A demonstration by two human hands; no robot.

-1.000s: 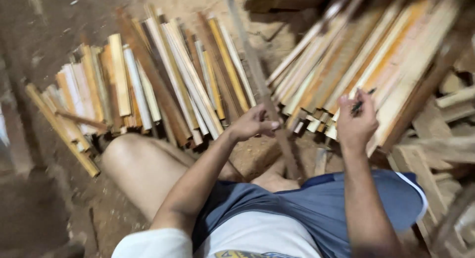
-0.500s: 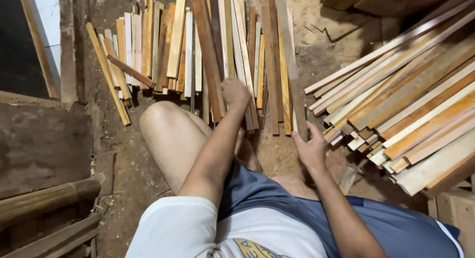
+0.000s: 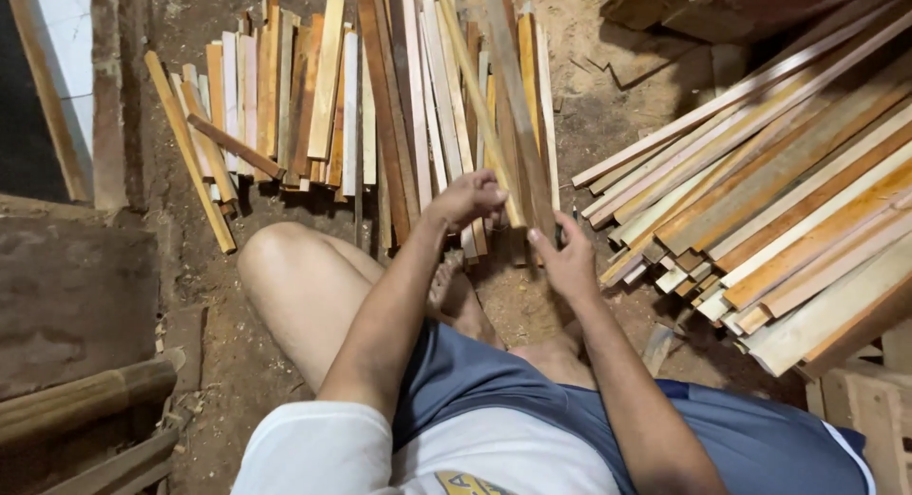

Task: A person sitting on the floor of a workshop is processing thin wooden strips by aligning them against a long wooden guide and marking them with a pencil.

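Seated on a dirt floor (image 3: 218, 362), a person sorts wooden slats between two heaps.

The left hand (image 3: 465, 199) closes around the near end of a pale slat (image 3: 475, 105) lying on the heap straight ahead (image 3: 313, 105), while the right hand (image 3: 568, 259), fingers spread and holding nothing, touches the end of a grey-brown slat (image 3: 518, 115) just beside it. Both slats rest tilted across the front heap, their near ends just past the person's bare foot (image 3: 458, 295). Judging by the piles, plenty is already laid side by side in front, yet the larger stack (image 3: 788, 200) at the right remains thick with long strips, so much of the work appears left.
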